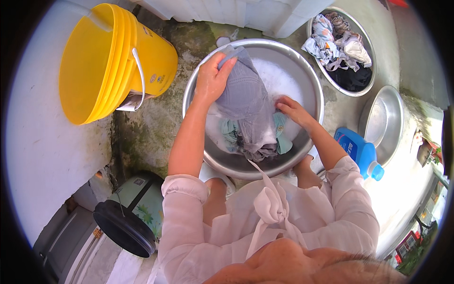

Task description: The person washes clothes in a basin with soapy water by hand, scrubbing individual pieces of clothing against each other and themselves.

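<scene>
My left hand (214,78) grips the upper part of a wet grey garment (244,88), with the thumb over the cloth. The garment hangs down into a large round metal basin (252,173) of white suds (280,76). My right hand (293,110) is over the suds at the garment's right side, fingers curled; whether they pinch any cloth is hidden. Just below those fingers lies a mint-green cloth (282,142) with a button. More green fabric shows at the garment's left, and the grey cloth's lower end is bunched near the basin's front.
A yellow bucket (156,60) with a hose in it stands at left. Below it is a lidded bucket (124,227). At upper right, a metal basin (372,76) holds clothes (349,49). A blue detergent bottle (358,151) stands beside another metal basin (385,120).
</scene>
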`<state>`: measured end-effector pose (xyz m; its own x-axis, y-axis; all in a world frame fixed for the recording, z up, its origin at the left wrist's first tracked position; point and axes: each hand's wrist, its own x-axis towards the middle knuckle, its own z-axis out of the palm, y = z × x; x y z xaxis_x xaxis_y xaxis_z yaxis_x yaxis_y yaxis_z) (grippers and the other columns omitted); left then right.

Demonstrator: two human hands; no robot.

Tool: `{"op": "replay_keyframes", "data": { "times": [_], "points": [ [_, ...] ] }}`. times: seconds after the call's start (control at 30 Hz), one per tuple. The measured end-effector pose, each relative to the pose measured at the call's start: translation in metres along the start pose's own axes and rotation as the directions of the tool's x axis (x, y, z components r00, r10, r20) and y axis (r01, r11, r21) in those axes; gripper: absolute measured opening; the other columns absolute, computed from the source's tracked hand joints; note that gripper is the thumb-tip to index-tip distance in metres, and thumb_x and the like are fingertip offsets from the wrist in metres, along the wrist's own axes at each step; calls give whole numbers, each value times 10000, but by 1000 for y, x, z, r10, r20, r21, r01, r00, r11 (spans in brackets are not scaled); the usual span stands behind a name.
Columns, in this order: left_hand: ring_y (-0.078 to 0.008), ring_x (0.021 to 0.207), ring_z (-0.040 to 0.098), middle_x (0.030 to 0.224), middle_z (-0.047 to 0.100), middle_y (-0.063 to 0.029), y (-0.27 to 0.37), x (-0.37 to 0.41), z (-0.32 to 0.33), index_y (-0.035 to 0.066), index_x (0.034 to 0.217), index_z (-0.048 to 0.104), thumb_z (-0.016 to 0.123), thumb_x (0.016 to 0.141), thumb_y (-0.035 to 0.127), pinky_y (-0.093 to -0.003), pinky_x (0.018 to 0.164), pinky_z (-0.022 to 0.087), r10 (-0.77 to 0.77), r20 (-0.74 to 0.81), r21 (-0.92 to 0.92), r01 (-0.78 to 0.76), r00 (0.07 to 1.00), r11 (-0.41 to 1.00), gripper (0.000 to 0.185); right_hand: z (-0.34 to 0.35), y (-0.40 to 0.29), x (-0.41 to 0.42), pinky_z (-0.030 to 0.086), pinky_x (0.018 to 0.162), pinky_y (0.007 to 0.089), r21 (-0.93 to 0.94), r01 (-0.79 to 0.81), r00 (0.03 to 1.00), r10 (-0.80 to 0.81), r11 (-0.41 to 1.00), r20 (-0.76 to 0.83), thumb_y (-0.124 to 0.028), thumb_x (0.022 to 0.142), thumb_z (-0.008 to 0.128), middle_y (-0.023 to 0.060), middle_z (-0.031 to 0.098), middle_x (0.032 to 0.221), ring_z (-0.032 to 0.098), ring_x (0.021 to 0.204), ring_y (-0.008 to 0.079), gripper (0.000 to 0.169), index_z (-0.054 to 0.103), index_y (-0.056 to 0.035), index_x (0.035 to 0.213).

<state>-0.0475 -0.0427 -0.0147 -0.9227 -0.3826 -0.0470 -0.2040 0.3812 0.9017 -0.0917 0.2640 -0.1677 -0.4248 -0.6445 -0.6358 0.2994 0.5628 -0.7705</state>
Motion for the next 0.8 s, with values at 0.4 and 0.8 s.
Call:
{"op": "replay_keyframes", "data": {
  "times": [0.4,0.8],
  "points": [
    [-328,983,479,1083,519,-163,-106,-108,76,30,1042,511,582,849,195,-421,853,351,188,-140,131,-170,972,977,264,24,-80,18,481,688,283,475,60,958,84,878,-275,-98,826,549,81,613,899,589,776,148,343,533,-26,1161],
    [-288,1132,424,1164,549,-110,-111,-145,102,146,1084,617,641,662,420,-538,929,319,-142,667,372,-162,732,914,504,28,-238,-36,443,779,308,-510,665,691,-709,546,141,32,697,535,95,609,827,556,819,247,303,625,-39,978]
  ]
}}
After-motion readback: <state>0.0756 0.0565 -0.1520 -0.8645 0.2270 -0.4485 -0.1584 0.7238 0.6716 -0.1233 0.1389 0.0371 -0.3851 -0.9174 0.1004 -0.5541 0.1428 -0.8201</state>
